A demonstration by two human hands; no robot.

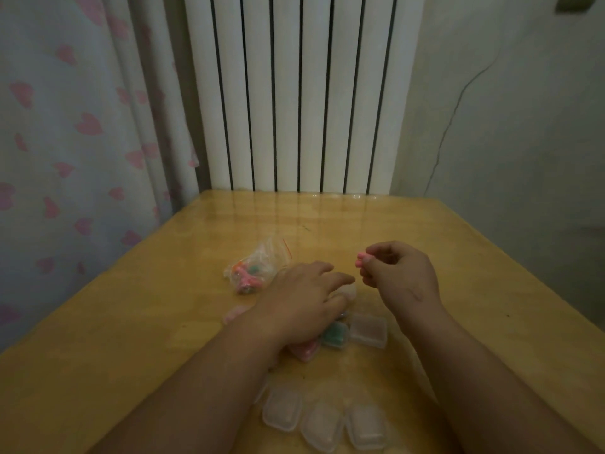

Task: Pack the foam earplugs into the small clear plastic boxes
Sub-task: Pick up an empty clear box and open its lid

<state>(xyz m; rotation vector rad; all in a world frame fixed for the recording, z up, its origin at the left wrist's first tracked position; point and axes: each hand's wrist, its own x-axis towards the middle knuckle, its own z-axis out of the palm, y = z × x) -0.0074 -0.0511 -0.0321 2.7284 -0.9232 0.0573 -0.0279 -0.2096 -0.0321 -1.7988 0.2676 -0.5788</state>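
Observation:
My right hand (401,276) pinches pink foam earplugs (359,259) at its fingertips, raised a little above the table. My left hand (304,299) lies palm down just left of it, with a small clear box (347,291) held between its thumb and fingers; most of that box is hidden. A clear zip bag of mixed pink, orange and green earplugs (252,270) lies beyond my left hand. Beside my left wrist sit a box with pink plugs (306,350), a box with green plugs (334,334) and an empty-looking box (368,329).
Three empty clear boxes (322,427) stand in a row near the front edge of the wooden table (131,322). A white radiator (294,93) rises behind the table, a heart-print curtain (65,142) hangs on the left, and a wall is on the right.

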